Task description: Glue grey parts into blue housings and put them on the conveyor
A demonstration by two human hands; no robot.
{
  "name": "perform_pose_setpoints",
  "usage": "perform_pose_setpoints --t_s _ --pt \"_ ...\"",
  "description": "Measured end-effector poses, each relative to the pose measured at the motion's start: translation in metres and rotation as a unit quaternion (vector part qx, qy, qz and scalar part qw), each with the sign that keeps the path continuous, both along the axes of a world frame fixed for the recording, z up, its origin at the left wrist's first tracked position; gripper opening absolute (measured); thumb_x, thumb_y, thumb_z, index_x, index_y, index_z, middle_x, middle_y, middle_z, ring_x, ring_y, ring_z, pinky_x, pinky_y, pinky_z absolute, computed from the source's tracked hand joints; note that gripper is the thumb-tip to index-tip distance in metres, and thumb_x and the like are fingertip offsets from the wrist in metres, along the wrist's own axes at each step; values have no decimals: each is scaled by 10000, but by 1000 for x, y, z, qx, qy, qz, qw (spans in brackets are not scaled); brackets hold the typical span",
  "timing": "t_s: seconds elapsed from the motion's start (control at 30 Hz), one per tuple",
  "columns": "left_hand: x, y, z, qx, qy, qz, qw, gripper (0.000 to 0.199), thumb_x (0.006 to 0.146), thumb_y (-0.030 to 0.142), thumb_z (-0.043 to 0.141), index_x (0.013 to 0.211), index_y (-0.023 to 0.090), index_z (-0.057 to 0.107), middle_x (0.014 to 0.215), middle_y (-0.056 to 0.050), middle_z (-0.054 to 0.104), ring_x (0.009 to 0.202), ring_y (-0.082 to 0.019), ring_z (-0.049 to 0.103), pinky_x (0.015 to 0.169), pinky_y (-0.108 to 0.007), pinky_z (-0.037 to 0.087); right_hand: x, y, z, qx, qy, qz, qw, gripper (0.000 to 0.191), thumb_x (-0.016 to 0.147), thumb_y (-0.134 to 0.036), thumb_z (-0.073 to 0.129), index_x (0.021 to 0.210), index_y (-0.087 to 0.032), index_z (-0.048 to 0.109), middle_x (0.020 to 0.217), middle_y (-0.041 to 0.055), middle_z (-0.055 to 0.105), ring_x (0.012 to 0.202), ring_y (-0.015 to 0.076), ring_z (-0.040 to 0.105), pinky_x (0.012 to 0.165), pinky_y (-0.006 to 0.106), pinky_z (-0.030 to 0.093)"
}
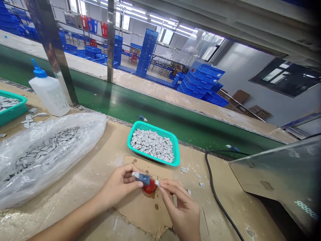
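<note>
Head view shows our left hand (117, 184) pinching a blue-grey plastic part (144, 179), pale at its near-thumb-free end, between thumb and fingers. Our right hand (184, 204) pinches a small white piece (157, 182) between thumb and fingertips, just beside that part and apart from it. Both are above a glossy red round object (149, 189) on a stained cardboard sheet (142, 214); we cannot tell whether either touches it. Beyond our hands we see a teal plastic basket (177, 152) filled with small white pieces. To our left lie a clear plastic bag (86, 132) of grey pieces and a blue-capped squeeze bottle (51, 95). 2 blue-and-white parts (142, 117) rest on the green belt (120, 100).
</note>
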State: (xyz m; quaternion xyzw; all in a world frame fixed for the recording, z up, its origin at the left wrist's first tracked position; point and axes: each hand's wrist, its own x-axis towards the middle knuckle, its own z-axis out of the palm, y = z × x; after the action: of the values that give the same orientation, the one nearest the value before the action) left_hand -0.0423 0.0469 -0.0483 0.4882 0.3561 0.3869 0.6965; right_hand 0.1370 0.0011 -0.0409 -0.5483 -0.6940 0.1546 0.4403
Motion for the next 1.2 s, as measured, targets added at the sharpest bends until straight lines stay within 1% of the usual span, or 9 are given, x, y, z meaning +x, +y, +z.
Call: perform_pose_setpoints --t_s 0.1,0.3,0.5,0.63,0.77,0.9,1.0,1.1,1.2 --pt "1 -4 2 6 -4 -21 1000 113 654 109 599 760 117 558 856 -57 628 836 -163 587 779 -271 463 -3 0 7 -14 41 18 999 145 751 -112 554 799 -223 634 813 42 612 787 181 556 663 312 476" --pt "3 -7 3 -14 -46 -31 998 106 655 121 606 725 123 527 826 -52 630 813 -177 598 789 -312 454 -12 1 12 -7 44 53 998 159 740 -85 564 800 -218 627 803 36 623 795 176 549 679 314 471" --pt "2 -8 4 -17 -41 -25 999 126 634 115 634 731 119 555 827 -45 633 796 -140 585 766 -252 445 -17 1 16 20 6 63 998 188 732 -68 557 804 -222 637 785 36 622 777 170 539 647 304 474" --pt "2 -10 5 -27 -69 -15 997 125 607 117 667 679 120 565 751 -17 628 741 -114 575 719 -216 442 -22 -1 18 40 -47 75 995 268 737 -55 528 906 -237 628 972 64 593 918 194 504 728 346 470" --pt "7 -13 4 -52 -118 3 992 128 603 112 674 668 127 564 668 14 606 669 -89 562 669 -195 441 -29 -2 11 56 -32 88 994 370 762 -27 478 1037 -256 571 1066 70 551 987 191 487 762 350 475" --pt "10 -15 2 -71 -144 34 986 147 594 102 677 656 138 549 705 17 604 706 -97 553 687 -206 440 -35 -2 6 99 -81 40 991 376 771 -27 464 1069 -235 556 1144 110 457 1023 230 441 721 364 459" --pt "12 -17 2 -79 -156 54 983 141 603 114 675 647 145 545 694 22 606 715 -99 551 693 -204 431 -36 -2 7 147 -126 2 981 376 754 -18 471 1071 -198 561 1035 121 448 920 223 456 677 371 438" --pt "14 -18 3 -74 -158 75 982 129 606 123 678 642 143 556 716 11 623 728 -103 554 706 -202 422 -36 1 6 186 -147 24 971 411 743 20 465 1104 -162 535 922 106 485 869 210 465 682 376 432" --pt "15 -18 3 -80 -168 88 979 138 588 131 691 635 139 563 711 -1 631 713 -112 559 682 -210 432 -36 5 4 219 -125 29 967 409 722 46 496 1081 -142 545 905 104 522 878 216 488 680 362 448"
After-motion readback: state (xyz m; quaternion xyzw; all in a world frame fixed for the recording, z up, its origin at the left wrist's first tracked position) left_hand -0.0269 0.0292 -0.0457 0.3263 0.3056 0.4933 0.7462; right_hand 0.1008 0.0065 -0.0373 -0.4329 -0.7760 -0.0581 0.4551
